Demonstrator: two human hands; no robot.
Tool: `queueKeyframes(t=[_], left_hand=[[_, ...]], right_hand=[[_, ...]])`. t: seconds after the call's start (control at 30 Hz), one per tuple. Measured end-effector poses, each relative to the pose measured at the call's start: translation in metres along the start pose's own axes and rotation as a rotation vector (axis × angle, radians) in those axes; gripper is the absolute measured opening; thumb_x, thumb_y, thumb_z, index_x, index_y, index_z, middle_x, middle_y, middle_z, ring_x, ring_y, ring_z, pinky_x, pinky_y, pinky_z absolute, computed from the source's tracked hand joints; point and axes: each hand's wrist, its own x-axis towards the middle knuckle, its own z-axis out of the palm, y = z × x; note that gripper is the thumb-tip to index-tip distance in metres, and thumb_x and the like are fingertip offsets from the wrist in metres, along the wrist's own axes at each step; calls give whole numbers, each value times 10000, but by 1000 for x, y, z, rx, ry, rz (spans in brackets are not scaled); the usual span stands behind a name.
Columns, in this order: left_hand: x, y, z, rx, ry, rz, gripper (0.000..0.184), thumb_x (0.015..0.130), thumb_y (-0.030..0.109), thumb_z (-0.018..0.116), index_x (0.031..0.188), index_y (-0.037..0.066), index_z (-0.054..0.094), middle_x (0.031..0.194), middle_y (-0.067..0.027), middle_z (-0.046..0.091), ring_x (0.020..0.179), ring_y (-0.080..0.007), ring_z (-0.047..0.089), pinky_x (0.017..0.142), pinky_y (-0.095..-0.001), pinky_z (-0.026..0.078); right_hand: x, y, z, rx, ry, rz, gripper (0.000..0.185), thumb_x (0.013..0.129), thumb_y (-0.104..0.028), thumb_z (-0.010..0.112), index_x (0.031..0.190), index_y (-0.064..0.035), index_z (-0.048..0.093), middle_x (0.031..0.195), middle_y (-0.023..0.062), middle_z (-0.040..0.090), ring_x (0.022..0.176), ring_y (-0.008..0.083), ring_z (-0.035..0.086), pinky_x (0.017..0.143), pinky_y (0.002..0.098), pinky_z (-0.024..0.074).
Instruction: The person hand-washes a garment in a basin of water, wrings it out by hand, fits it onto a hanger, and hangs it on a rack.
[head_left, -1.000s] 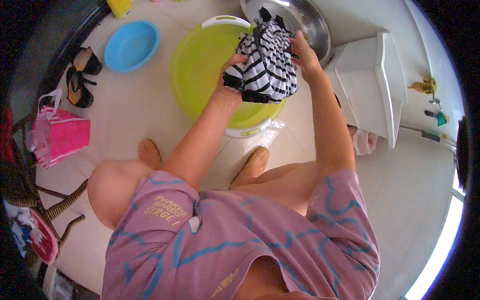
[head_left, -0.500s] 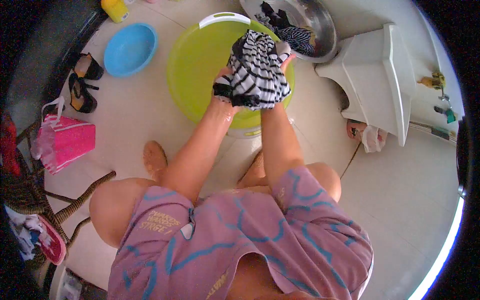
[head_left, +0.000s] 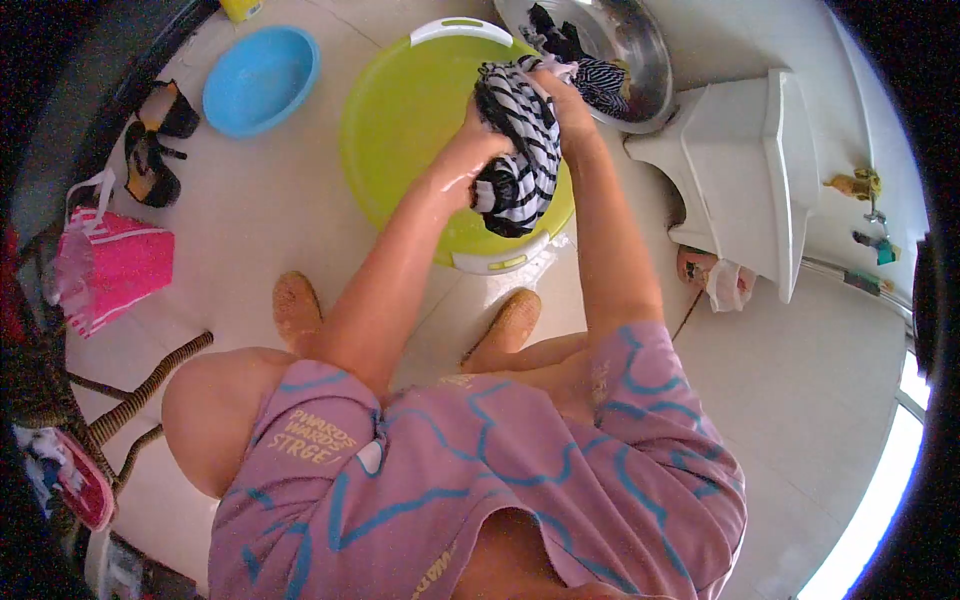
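Observation:
A black-and-white striped garment [head_left: 537, 165] is bunched up between my two hands, above the large green basin [head_left: 390, 130]. My left hand [head_left: 480, 145] is wet and closed on the cloth's left side. Around its upper right part is my right hand [head_left: 566, 108], with the fingers partly hidden. The lower end of the garment hangs in a dark-edged bulge over the basin's near side. White handles mark the basin's far and near rims.
A metal basin [head_left: 655, 75] with dark and striped clothes [head_left: 600, 85] stands at the back right, beside a white pedestal [head_left: 735, 150]. On the left are a blue basin [head_left: 262, 85], black sandals [head_left: 152, 170], a pink bag [head_left: 125, 265] and a wicker chair leg [head_left: 150, 385].
The garment has turned from lying spread across both palms to a narrower, gathered bundle. My right hand has shifted over its top right side, and my left grips its left side.

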Motion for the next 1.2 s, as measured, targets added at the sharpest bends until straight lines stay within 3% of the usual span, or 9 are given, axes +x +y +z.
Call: queueKeyframes(t=[0.13, 0.2, 0.33, 0.47, 0.53, 0.7, 0.83, 0.97, 1.2], left_hand=[[25, -20, 4, 522, 115, 214, 545, 773, 59, 601, 1292, 38, 434, 1141, -105, 580, 1033, -230, 571, 892, -350, 470], [36, -18, 2, 661, 24, 231, 705, 857, 292, 599, 1428, 74, 248, 1293, -141, 509, 1187, -231, 503, 1010, -337, 370], [61, -32, -22, 363, -165, 49, 642, 834, 222, 584, 1402, 75, 323, 1255, -117, 533, 1120, -217, 549, 951, -336, 438], [4, 2, -27, -126, -184, -166, 594, 777, 204, 607, 1338, 88, 450, 1169, -86, 604, 1028, -204, 601, 900, -354, 494], [0, 11, -30, -240, -228, -235, 584, 764, 149, 584, 1331, 74, 464, 1133, -82, 625, 1013, -177, 604, 886, -334, 506], [2, 2, -32, -230, -203, -257, 483, 815, 279, 587, 1260, 94, 562, 1137, -64, 645, 1002, -190, 615, 901, -329, 486], [16, -12, -40, -272, -405, -172, 484, 872, 300, 520, 1306, 84, 527, 1208, -56, 617, 1018, -189, 605, 936, -332, 465], [-9, 35, -23, -69, -355, -176, 578, 754, 261, 568, 1300, 73, 530, 1178, -56, 630, 1008, -201, 607, 910, -332, 469], [11, 42, -16, -78, -263, -300, 531, 724, 121, 552, 1246, 22, 542, 1171, -95, 621, 1013, -175, 610, 925, -296, 470]], right_hand=[[14, 2, 2, -687, 180, -172, 375, 772, -341, 680, 966, -20, 662, 888, 123, 686, 764, 245, 654, 725, 383, 510], [6, -13, 12, -1094, 198, -217, 379, 763, -352, 682, 934, -14, 670, 855, 143, 688, 760, 251, 657, 728, 394, 505], [13, -23, 8, -1291, 86, -257, 403, 758, -355, 679, 959, -6, 660, 860, 146, 691, 794, 263, 662, 759, 394, 504], [-28, -70, 16, -345, -363, 199, 512, 889, -457, 582, 1261, -109, 533, 1182, 62, 610, 1077, 206, 578, 938, 360, 441], [-31, -71, 1, -112, -356, 132, 575, 883, -529, 566, 1298, -135, 508, 1249, 51, 578, 1160, 217, 531, 977, 381, 427], [-15, -66, -12, -324, -268, -45, 860, 821, -605, 584, 1479, -166, 246, 1425, 93, 409, 1255, 227, 453, 1050, 378, 376], [-22, -64, -10, -132, -587, 118, 851, 823, -570, 611, 1474, -174, 232, 1381, 115, 449, 1204, 247, 501, 996, 428, 436], [-43, -84, 7, -204, -330, 289, 375, 835, -309, 638, 1104, -55, 581, 988, 47, 670, 889, 190, 651, 853, 329, 514], [-80, -97, 45, -418, 23, -255, 344, 728, -169, 738, 1019, -41, 608, 897, 47, 653, 792, 146, 612, 731, 292, 502]])
